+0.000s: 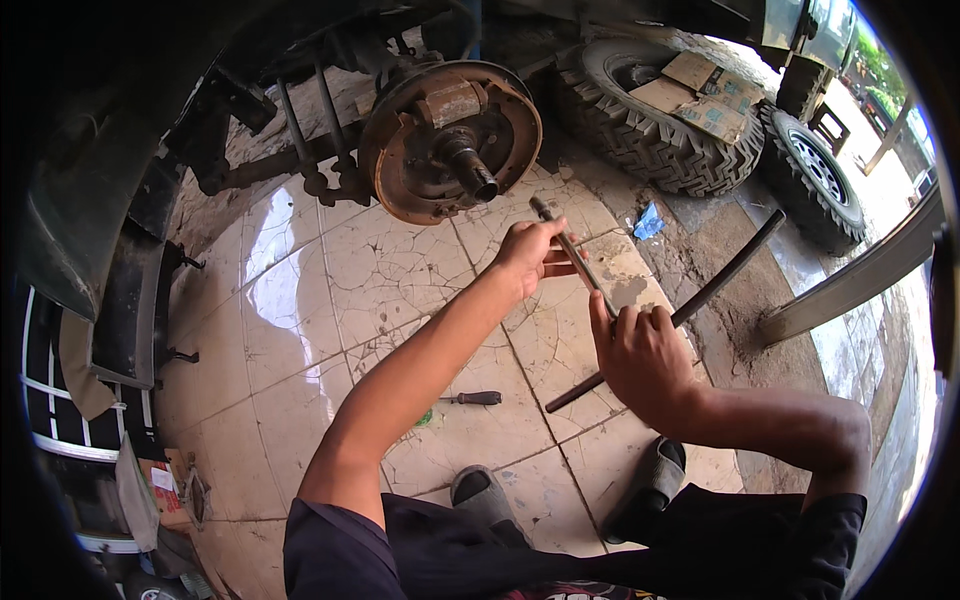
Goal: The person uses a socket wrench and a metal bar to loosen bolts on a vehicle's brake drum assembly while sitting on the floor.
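My left hand (528, 258) is closed around a slim metal rod (588, 278), near its thicker, socket-like far end. That end points up toward the rusty wheel hub and brake assembly (400, 165) but stays apart from it. My right hand (648, 365) grips the rod's near end, its index finger lying along the shaft. A long dark bar (730, 268) crosses there behind the right hand, sticking out on both sides. Whether it passes through the rod is hidden by the fingers. From the hub, a bare axle spindle (470, 172) juts out toward me.
A screwdriver (480, 398) lies on the cracked tile floor (290, 380) by my sandalled feet. Large tyre (650, 145) bears cardboard pieces (705, 95); another wheel (815, 175) leans beyond it. Blue scrap (648, 220) lies nearby. A curved post (860, 270) stands right.
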The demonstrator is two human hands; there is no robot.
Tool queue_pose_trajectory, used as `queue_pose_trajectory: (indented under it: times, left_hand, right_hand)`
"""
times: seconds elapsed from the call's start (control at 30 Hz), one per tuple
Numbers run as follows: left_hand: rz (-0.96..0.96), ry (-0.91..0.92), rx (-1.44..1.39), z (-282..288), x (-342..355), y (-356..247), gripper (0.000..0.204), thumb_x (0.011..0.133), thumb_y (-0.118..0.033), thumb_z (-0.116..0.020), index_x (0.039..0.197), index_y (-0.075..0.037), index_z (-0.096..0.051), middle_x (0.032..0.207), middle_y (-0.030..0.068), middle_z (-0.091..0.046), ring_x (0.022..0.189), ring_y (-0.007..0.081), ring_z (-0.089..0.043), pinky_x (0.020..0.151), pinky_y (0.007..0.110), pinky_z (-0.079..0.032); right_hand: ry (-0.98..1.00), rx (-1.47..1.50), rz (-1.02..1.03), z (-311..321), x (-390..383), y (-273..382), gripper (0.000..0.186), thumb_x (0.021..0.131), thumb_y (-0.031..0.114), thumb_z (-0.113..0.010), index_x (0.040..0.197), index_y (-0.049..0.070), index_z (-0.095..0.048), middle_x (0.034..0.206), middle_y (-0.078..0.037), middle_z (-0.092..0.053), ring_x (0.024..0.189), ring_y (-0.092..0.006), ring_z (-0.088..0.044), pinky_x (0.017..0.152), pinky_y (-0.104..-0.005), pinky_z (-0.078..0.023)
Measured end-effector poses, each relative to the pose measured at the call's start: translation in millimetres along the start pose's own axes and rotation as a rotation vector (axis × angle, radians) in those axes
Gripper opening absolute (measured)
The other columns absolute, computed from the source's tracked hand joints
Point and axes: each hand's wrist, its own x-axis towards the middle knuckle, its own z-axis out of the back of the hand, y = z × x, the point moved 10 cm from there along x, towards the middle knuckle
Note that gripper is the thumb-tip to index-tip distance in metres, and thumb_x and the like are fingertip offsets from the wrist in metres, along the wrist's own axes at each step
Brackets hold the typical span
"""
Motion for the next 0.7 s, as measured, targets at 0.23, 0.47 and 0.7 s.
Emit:
queue_pose_trajectory:
  times: [0.23,0.47,0.7]
  left_hand:
    - [-0.149,-0.049,0.057,-9.3,-2.0,18.9,0.018,0.090,-0.010,-0.053,0.105,0.000,-0.054,0.092,0.0090,-0.062,0.080,0.0207,-0.065,0.068,0.033,-0.055]
    - [-0.230,-0.195,-0.010,2.5,0.7,-15.3,0.008,0.090,-0.018,-0.057,0.096,-0.012,-0.058,0.088,-0.0017,-0.060,0.080,0.0108,-0.057,0.068,0.027,-0.043]
    - [-0.348,-0.305,0.054,17.8,3.3,-44.5,0.010,0.090,-0.027,-0.058,0.091,-0.016,-0.059,0.086,-0.0049,-0.061,0.078,0.0087,-0.055,0.068,0.028,-0.041]
  right_hand:
    - [0.137,0.934,-0.246,-50.7,-45.4,-49.5,0.051,0.092,0.016,-0.048,0.136,-0.003,-0.033,0.074,-0.012,-0.056,0.056,-0.0257,-0.057,0.059,-0.0347,-0.045]
    - [0.106,2.496,-0.610,-87.4,-12.5,-40.5,0.038,0.097,0.020,-0.047,0.131,0.006,-0.040,0.068,0.003,-0.032,0.057,-0.0096,-0.031,0.058,-0.0270,-0.033]
    - [0.155,2.789,-0.658,-98.1,14.4,-25.6,0.030,0.098,0.029,-0.044,0.114,0.004,-0.051,0.067,0.002,-0.031,0.057,-0.0108,-0.030,0.060,-0.0286,-0.033]
